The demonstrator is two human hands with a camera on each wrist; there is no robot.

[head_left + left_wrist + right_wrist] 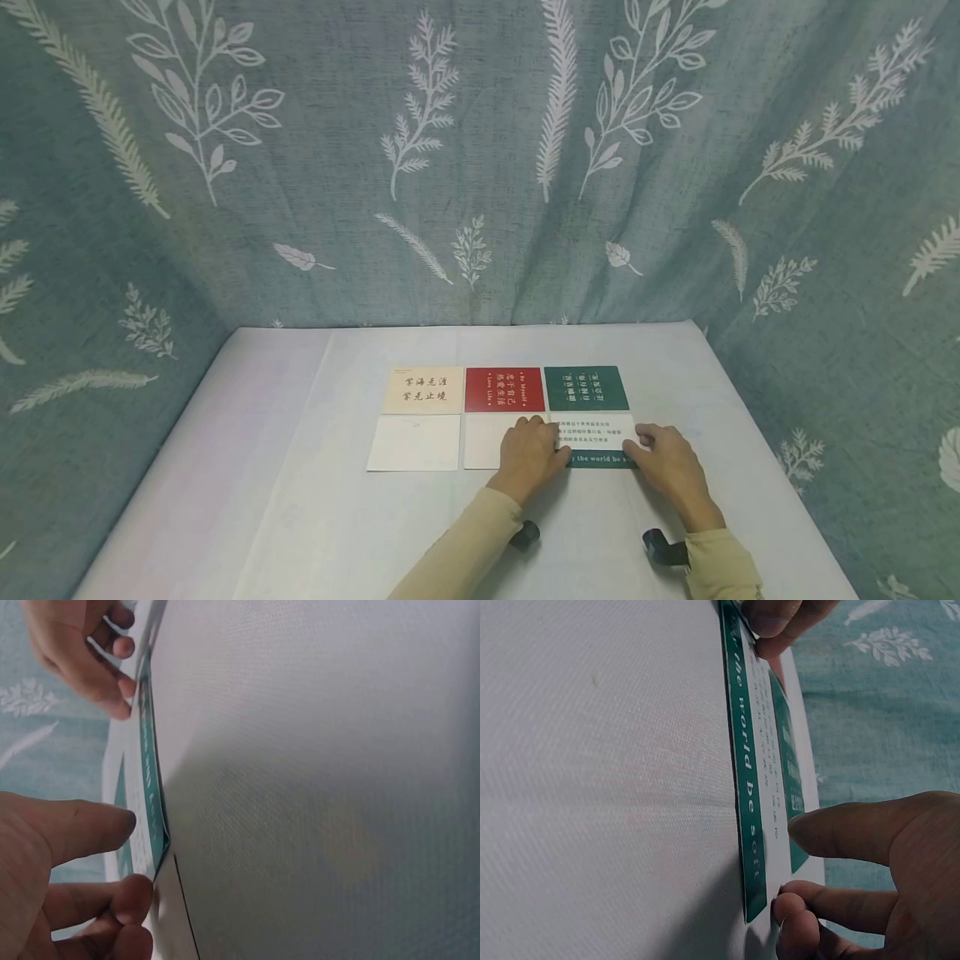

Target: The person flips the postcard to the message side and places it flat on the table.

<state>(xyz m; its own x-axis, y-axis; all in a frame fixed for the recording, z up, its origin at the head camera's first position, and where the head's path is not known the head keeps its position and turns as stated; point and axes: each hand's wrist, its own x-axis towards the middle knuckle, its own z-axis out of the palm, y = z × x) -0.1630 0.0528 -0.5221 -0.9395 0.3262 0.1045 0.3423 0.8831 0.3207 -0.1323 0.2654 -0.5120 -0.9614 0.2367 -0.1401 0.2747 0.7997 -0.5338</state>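
Observation:
A white card with a green lower band (600, 459), lettered "the world be s…" in the head view, lies in the front row at the right. My left hand (529, 454) pinches its left end, thumb at the lower left corner. At the opposite end, my right hand (670, 468) holds the right edge between thumb and fingers. The right wrist view shows the right thumb (840, 829) over the card and the curled fingers at its edge. Part of a blank white card (482, 442) is hidden beneath the left hand. Directly behind the held card sits a dark green card (586, 388).
A red card (503, 390) and a cream card (423, 390) continue the back row leftward. Another white card (414, 443) lies at the front left. White cloth (322, 517) covers the table, and leaf-patterned green curtains (480, 167) surround its back and sides.

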